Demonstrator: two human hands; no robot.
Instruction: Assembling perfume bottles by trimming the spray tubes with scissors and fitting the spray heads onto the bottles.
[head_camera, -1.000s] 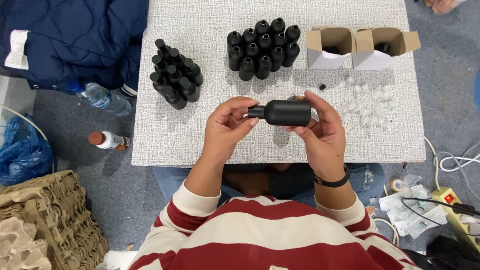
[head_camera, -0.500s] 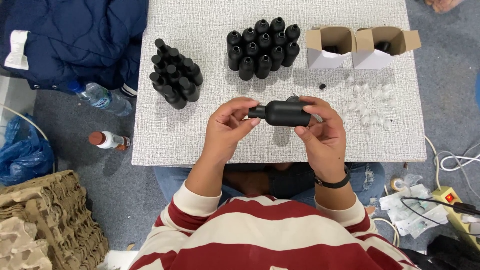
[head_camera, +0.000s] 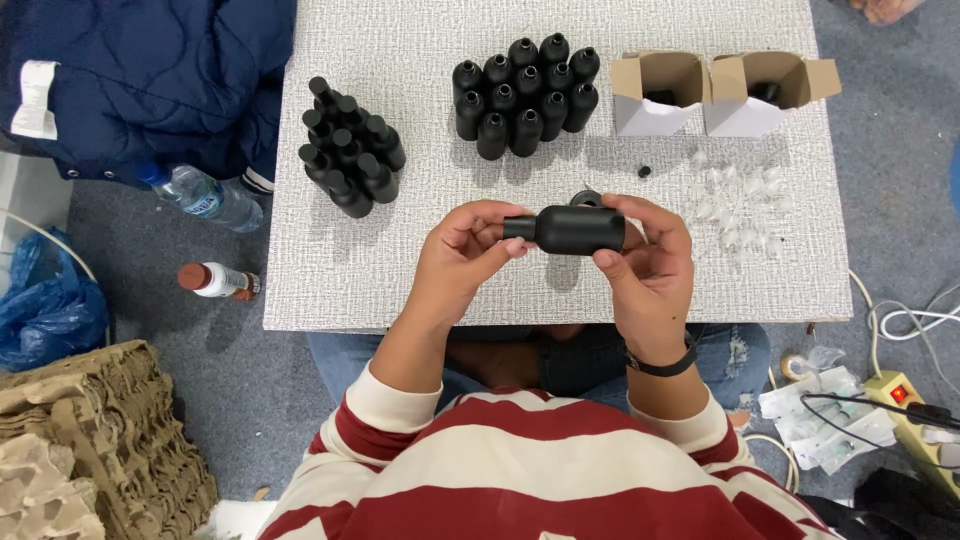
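Black bottle (head_camera: 578, 229) held above tabletop (head_camera: 400, 270) centre, long axis 9–3 o'clock, neck toward 9. Left hand (head_camera: 462, 250) fingers pinch the neck cap; right hand (head_camera: 645, 262) fingers wrap the body from 3 o'clock. Both hands equally near.

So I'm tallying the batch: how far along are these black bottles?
Looks done: two cartons each hold a dark item, hard to identify. In hand: right hand grips one black bottle sideways, left hand at its cap. Left: two clusters, upper bottles and left bottles, stand unboxed.
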